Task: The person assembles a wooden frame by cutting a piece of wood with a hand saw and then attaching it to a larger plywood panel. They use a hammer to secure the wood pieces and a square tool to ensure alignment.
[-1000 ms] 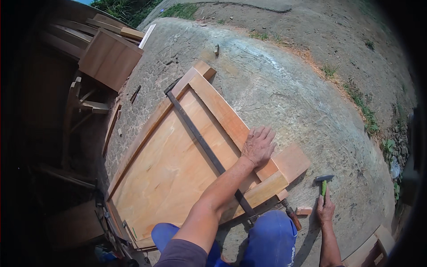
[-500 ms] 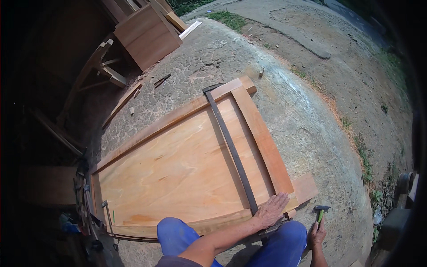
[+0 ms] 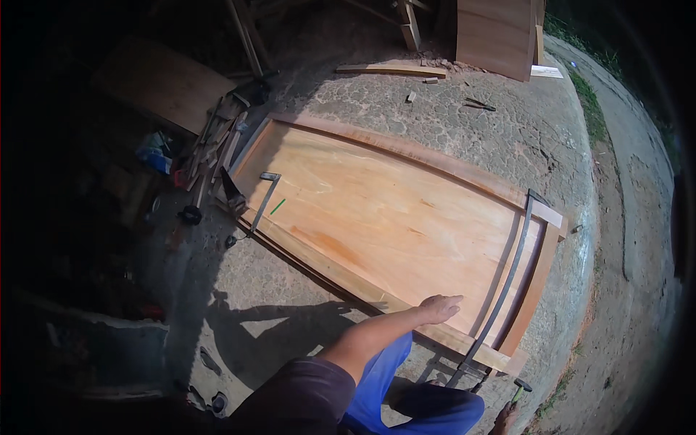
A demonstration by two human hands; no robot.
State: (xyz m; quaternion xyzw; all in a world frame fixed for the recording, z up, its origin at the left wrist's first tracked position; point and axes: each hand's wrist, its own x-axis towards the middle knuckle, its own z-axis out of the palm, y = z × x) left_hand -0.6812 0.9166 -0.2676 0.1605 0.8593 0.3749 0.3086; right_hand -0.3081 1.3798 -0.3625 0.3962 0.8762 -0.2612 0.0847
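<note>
A wooden door-like frame with a pale plywood panel [image 3: 362, 203] lies on the ground before me. My left hand [image 3: 441, 309] is open and palm down over the panel, beside the near rail [image 3: 406, 307]. I cannot tell whether it touches the wood. A long bar clamp [image 3: 510, 272] spans the frame's right end, from the far rail to the near one. At the lower right, my right hand [image 3: 504, 419] grips a hammer [image 3: 518, 391] by its green handle, just off the frame's near right corner. Part of this hand is lost in shadow.
A smaller clamp [image 3: 264, 203] sits on the near rail's left end. Wood scraps [image 3: 217, 138] are heaped to the left. Beyond the frame lie pliers [image 3: 480, 106] and a wooden strip [image 3: 391, 70]. A brown board [image 3: 494, 36] stands at the far right.
My view has swung left. My left hand has come off the frame's near right corner and moved left over the panel. The right hand keeps its hold on the hammer.
</note>
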